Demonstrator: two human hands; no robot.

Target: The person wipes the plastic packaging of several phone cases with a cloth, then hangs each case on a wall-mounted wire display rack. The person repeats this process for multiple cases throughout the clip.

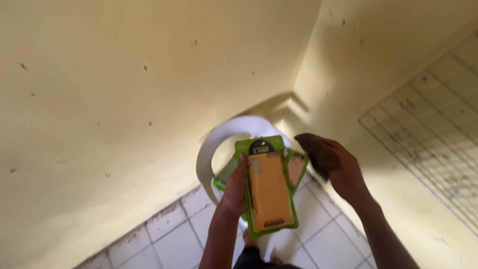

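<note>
My left hand (234, 187) grips a flat green packet with an orange phone case (269, 192) inside, held upright in the middle of the head view. Behind it I see more green packets (297, 167) fanned out in the same hand. My right hand (346, 177) is raised just right of the packets and holds a dark brown cloth (317, 152), close to the packets' upper right edge but apart from them.
A white plastic chair (219, 142) stands in the corner below the packets. Yellow walls (124, 99) close in on the left and right. The floor has white tiles (174, 234). A grid-lined sheet (433, 134) hangs on the right wall. My foot (250, 242) shows below.
</note>
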